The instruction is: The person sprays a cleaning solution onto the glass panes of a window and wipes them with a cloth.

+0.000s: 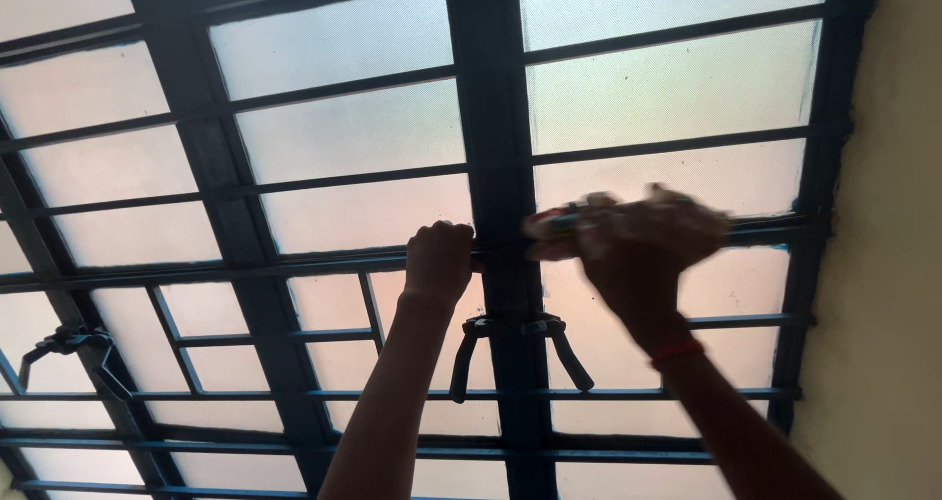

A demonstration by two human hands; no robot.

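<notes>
I look up at a dark metal window frame point(496, 117) with frosted glass panes. My left hand point(439, 259) is closed around a thin horizontal bar point(334, 260) of the grille, just left of the thick upright. My right hand point(643, 245) is blurred with motion and grips a crumpled cloth point(554, 227) with red and pale patches, pressed against the same bar to the right of the upright. A red band circles my right wrist.
Two black window handles point(520, 348) hang below my hands on the central upright. Another handle point(64, 343) hangs at the far left. A pale plastered wall point(888, 264) borders the frame on the right.
</notes>
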